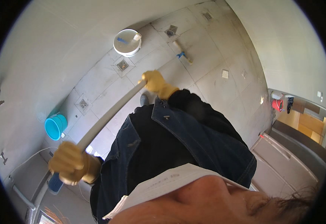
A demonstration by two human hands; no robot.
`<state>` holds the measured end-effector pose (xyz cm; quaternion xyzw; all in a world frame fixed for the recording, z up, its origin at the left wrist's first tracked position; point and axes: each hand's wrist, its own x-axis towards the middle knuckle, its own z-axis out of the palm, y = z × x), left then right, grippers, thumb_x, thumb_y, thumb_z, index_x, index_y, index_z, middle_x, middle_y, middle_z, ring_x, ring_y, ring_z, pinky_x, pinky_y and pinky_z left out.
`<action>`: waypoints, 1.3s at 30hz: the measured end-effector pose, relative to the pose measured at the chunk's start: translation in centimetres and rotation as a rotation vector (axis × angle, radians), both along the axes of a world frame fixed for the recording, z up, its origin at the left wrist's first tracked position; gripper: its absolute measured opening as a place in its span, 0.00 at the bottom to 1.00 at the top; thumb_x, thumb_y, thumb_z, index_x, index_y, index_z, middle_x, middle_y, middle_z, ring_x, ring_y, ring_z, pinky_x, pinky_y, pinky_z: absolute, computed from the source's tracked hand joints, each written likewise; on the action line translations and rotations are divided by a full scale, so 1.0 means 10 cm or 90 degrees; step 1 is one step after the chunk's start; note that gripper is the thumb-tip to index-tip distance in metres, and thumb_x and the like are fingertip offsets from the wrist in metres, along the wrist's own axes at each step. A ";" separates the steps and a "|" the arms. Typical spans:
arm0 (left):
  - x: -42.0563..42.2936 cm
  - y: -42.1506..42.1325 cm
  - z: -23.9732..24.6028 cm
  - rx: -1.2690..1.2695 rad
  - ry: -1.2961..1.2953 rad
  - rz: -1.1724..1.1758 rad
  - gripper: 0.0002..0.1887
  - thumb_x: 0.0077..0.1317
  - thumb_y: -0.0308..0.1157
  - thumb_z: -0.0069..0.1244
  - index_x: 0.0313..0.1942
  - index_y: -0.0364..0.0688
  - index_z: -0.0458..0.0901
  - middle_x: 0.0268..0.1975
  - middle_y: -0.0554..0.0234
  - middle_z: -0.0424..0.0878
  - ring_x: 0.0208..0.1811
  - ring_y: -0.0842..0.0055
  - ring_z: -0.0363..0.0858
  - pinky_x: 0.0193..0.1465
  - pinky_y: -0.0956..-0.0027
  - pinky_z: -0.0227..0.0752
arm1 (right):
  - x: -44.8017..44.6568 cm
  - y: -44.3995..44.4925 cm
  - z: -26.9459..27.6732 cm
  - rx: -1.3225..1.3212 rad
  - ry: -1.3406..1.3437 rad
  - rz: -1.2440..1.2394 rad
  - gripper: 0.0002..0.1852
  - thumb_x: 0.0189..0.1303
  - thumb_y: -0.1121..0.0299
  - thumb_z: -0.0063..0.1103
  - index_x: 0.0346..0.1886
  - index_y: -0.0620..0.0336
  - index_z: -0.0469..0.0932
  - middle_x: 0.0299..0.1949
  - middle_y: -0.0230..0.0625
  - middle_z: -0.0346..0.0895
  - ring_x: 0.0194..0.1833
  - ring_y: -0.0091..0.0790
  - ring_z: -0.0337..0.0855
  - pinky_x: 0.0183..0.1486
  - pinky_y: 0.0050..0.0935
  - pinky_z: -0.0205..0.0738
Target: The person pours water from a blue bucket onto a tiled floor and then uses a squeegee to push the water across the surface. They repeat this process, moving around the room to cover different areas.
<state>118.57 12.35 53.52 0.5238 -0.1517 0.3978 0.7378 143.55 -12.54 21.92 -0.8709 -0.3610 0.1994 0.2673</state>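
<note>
A long pale pole (pixel 112 113) runs diagonally across the front of my body, held in both hands. My left hand (pixel 69 163), in a yellow work glove, is wrapped around its lower-left part. Just beyond that fist a blue piece (pixel 55 183) shows; whether it belongs to the pole I cannot tell. In a matching glove, my right hand (pixel 156 82) grips the pole's upper end. The tip of a grey shoe (pixel 144 99) stands on the tiled floor (pixel 207 68) below. A dark denim jacket over black clothing covers my torso.
Against the wall stand a white bucket (pixel 127 42) with cloudy liquid and a turquoise bucket (pixel 56 126). Square floor drains (pixel 123 65) line that wall. A blue-and-cream tool (pixel 183 54) and a white square (pixel 225 74) lie on the tiles. A red bucket (pixel 277 105) is at right.
</note>
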 end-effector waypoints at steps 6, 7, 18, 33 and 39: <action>1.01 -0.85 -0.52 0.046 0.138 -0.003 0.20 0.71 0.47 0.56 0.26 0.46 0.71 0.21 0.58 0.74 0.21 0.58 0.76 0.28 0.53 0.62 | 1.19 -0.69 -0.35 -0.092 -0.109 -0.207 0.16 0.63 0.51 0.65 0.34 0.55 0.87 0.42 0.45 0.87 0.46 0.55 0.85 0.52 0.58 0.75; 1.05 -0.85 -0.45 0.070 0.145 -0.054 0.19 0.71 0.45 0.56 0.26 0.47 0.71 0.21 0.58 0.74 0.21 0.60 0.75 0.28 0.54 0.62 | 1.20 -0.72 -0.28 -0.028 -0.119 -0.169 0.17 0.63 0.51 0.65 0.34 0.55 0.86 0.42 0.46 0.87 0.46 0.56 0.85 0.51 0.58 0.76; 1.68 -1.14 0.28 0.038 0.053 0.076 0.18 0.75 0.37 0.44 0.24 0.49 0.63 0.20 0.67 0.66 0.22 0.79 0.56 0.30 0.67 0.53 | 1.54 -0.84 0.06 0.173 0.000 -0.174 0.21 0.65 0.49 0.66 0.30 0.59 0.83 0.35 0.51 0.84 0.44 0.60 0.83 0.46 0.57 0.75; 3.05 -2.30 -0.18 0.250 0.246 0.271 0.22 0.78 0.51 0.43 0.32 0.42 0.69 0.31 0.54 0.74 0.34 0.62 0.77 0.52 0.38 0.72 | 3.35 -1.83 -0.21 0.182 -0.100 -0.179 0.13 0.60 0.56 0.67 0.34 0.56 0.86 0.40 0.45 0.86 0.47 0.55 0.83 0.50 0.51 0.78; 2.81 -2.43 0.39 0.161 0.176 0.376 0.18 0.80 0.39 0.39 0.28 0.47 0.61 0.24 0.67 0.55 0.26 0.73 0.58 0.39 0.57 0.61 | 3.12 -1.36 0.26 0.154 0.035 -0.121 0.11 0.60 0.57 0.66 0.32 0.54 0.86 0.39 0.43 0.85 0.49 0.53 0.83 0.52 0.51 0.78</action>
